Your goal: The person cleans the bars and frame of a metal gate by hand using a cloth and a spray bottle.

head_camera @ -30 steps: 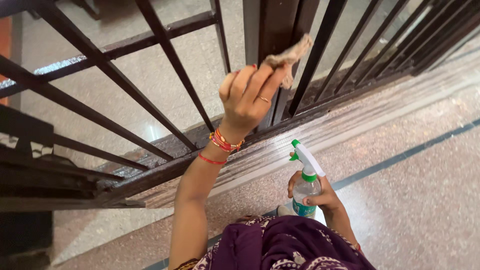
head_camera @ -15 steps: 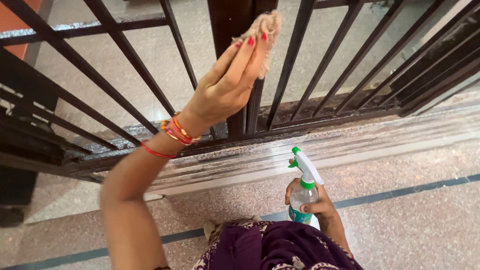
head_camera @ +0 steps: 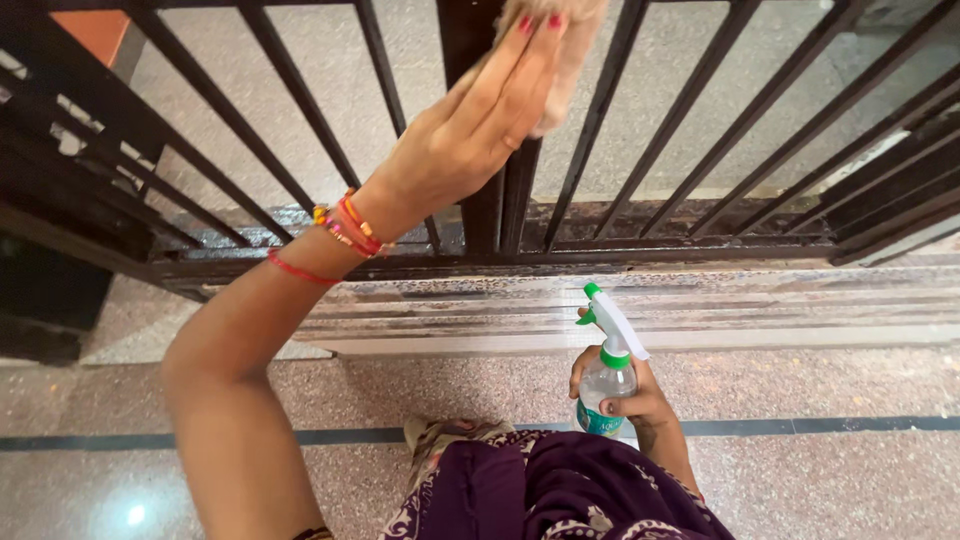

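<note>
Beige cloth (head_camera: 565,55), fuzzy and crumpled, sits pressed against the thick dark post (head_camera: 478,120) of a brown metal railing (head_camera: 700,130), near the top edge of the view. The left hand (head_camera: 470,135) is raised and laid flat over the cloth, fingers (head_camera: 525,70) straight and close together, holding the cloth against the post; the nails are red. Part of the cloth hangs below and to the side of the fingertips. The left wrist carries a stack of orange and red bangles (head_camera: 345,225) and a thin red thread (head_camera: 298,270) further down the forearm.

The right hand (head_camera: 630,400) is low, close to the body, fingers wrapped around the neck and upper body of a clear plastic spray bottle (head_camera: 605,385). The bottle stands roughly upright; its white trigger head (head_camera: 612,325) with green nozzle tip and green collar points toward the railing. Bottle and railing are apart.

The railing's slanted bars rise from a dark bottom rail (head_camera: 650,250), which runs along a pale, streaked stone ledge (head_camera: 700,320). In front of the ledge lies a speckled terrazzo floor (head_camera: 820,480) with a dark inlaid strip (head_camera: 850,425) running parallel to the ledge. A purple patterned garment (head_camera: 540,495) fills the bottom edge of the view, with a shoe tip (head_camera: 440,435) just showing beside it on the floor.
</note>
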